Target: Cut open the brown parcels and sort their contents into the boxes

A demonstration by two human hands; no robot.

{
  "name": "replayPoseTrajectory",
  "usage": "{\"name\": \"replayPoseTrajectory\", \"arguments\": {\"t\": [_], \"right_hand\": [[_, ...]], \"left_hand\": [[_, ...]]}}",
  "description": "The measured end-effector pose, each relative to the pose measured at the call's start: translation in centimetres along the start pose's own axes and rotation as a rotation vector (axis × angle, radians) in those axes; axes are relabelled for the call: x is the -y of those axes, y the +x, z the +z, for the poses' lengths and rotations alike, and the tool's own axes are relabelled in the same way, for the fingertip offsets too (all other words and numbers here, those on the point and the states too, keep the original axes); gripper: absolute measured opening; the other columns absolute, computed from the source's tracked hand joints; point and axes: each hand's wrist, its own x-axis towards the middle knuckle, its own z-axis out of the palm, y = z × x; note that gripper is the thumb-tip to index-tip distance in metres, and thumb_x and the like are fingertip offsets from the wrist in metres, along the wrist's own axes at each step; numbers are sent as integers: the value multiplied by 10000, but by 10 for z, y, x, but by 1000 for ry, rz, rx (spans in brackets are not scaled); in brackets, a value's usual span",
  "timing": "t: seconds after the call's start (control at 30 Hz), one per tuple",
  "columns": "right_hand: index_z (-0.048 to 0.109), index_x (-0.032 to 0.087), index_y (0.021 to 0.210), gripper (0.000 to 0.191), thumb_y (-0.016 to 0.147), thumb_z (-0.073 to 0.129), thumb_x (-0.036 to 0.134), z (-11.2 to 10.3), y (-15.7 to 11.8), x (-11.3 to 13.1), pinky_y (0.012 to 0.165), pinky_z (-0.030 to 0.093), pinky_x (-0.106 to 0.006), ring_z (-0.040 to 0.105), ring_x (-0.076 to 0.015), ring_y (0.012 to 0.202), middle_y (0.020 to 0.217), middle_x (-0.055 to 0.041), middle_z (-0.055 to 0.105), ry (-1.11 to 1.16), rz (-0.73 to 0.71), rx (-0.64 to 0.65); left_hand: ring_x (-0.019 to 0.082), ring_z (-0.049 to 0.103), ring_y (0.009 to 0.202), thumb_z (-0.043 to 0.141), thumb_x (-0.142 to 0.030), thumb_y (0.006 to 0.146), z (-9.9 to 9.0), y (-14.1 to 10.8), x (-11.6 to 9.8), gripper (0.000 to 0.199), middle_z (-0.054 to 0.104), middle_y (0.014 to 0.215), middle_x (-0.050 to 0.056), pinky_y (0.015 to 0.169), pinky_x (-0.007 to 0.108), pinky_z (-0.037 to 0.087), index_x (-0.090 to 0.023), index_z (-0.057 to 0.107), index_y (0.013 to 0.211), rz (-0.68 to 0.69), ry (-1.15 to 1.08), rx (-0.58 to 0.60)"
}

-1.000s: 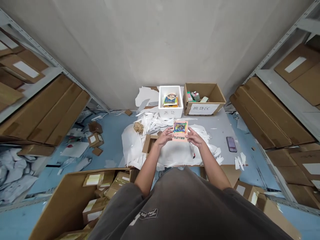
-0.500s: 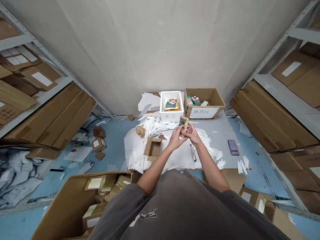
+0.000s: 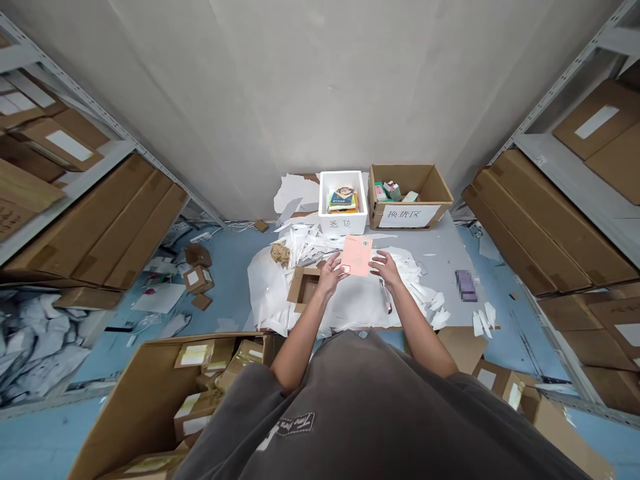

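A pink book (image 3: 357, 255), flat side facing me with a barcode near its top right corner, is held up over the paper-strewn table. My left hand (image 3: 330, 275) grips its lower left edge, with the thumb near a small mark on the cover. On the opposite edge, the fingers of my right hand (image 3: 385, 268) hold the book's right side. An opened small cardboard box (image 3: 299, 291) lies left of my left hand. Below my right hand, a box cutter (image 3: 385, 297) rests on white paper.
At the table's back stand a white foam box (image 3: 343, 224) with books and a labelled cardboard carton (image 3: 409, 215) with small packs. Crumpled brown paper (image 3: 279, 253) lies on the left. A large carton of parcels (image 3: 131, 400) stands at front left. Loaded shelves flank both sides.
The book has been turned from a narrow, tilted view of its colourful side to its pink side with the barcode. My hands have moved apart to its left and right edges.
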Motion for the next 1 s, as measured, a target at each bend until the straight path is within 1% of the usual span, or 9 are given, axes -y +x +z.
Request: {"name": "replayPoseTrajectory", "arguments": {"t": [0.13, 0.23, 0.37, 0.47, 0.57, 0.67, 0.77, 0.9, 1.0], "right_hand": [[662, 280, 1031, 532, 571, 913, 372, 6, -9, -4, 792, 610, -362, 729, -223, 921, 979, -13, 755, 104, 32, 167], [650, 289, 1031, 535, 586, 921, 409, 8, -13, 1, 773, 604, -345, 732, -207, 881, 951, 7, 765, 122, 9, 208], [656, 289, 1053, 515, 628, 902, 444, 7, -14, 6, 738, 602, -332, 728, -201, 858, 954, 7, 751, 77, -74, 189], [668, 268, 1037, 480, 645, 883, 442, 15, -18, 4, 701, 604, -327, 707, -187, 810, 994, -8, 741, -11, -214, 140], [678, 258, 1030, 403, 707, 837, 439, 30, -27, -3, 698, 628, -344, 706, -203, 846, 1066, -40, 744, -130, -388, 122], [711, 270, 1084, 284, 826, 735, 386, 46, -40, -9, 758, 658, -379, 714, -234, 947, 1110, -60, 735, -274, -573, 88], [753, 281, 1103, 232, 888, 666, 302, 57, -49, -13, 868, 658, -417, 707, -260, 1038, 1123, -84, 730, -429, -739, 91], [754, 277, 1133, 279, 864, 746, 351, 54, -43, -9, 1058, 590, -497, 683, -302, 1184, 1196, -104, 738, -464, -786, 119], [698, 276, 1241, 539, 756, 851, 453, 42, -32, -5, 1103, 553, -539, 643, -323, 1281, 1332, -109, 709, -332, -588, 37]], "left_hand": [[306, 699, 1275, 901, -287, 733, 0, -5, 5, 687, 685, 1430, 140, 1064, 512, 606, -234, 678, 1381, 45, -4, 35], [311, 694, 1276, 898, -321, 755, 0, -6, 1, 676, 680, 1431, 143, 1051, 507, 606, -233, 675, 1387, 73, 48, 66], [298, 688, 1248, 909, -328, 778, 1, -7, -6, 629, 683, 1411, 145, 1041, 472, 603, -240, 708, 1368, 255, 289, -51], [291, 708, 1200, 883, -360, 841, 12, -14, -10, 524, 689, 1386, 143, 991, 448, 631, -249, 750, 1335, 361, 437, -27], [304, 715, 1232, 864, -412, 884, 31, -24, -9, 567, 673, 1416, 153, 1000, 457, 643, -247, 715, 1405, 389, 420, 47], [318, 717, 1258, 864, -420, 888, 48, -31, -3, 638, 653, 1459, 161, 1000, 468, 653, -245, 656, 1465, 405, 335, -38], [303, 761, 1169, 827, -406, 904, 54, -32, 1, 536, 714, 1349, 144, 948, 448, 671, -224, 670, 1383, 389, 251, -123], [273, 782, 1095, 835, -421, 873, 38, -23, -7, 476, 761, 1250, 125, 961, 429, 661, -207, 680, 1269, 389, 131, -99], [280, 775, 1104, 917, -432, 784, 10, -14, -24, 634, 767, 1280, 134, 934, 416, 663, -205, 665, 1319, 300, 96, -24]]}}
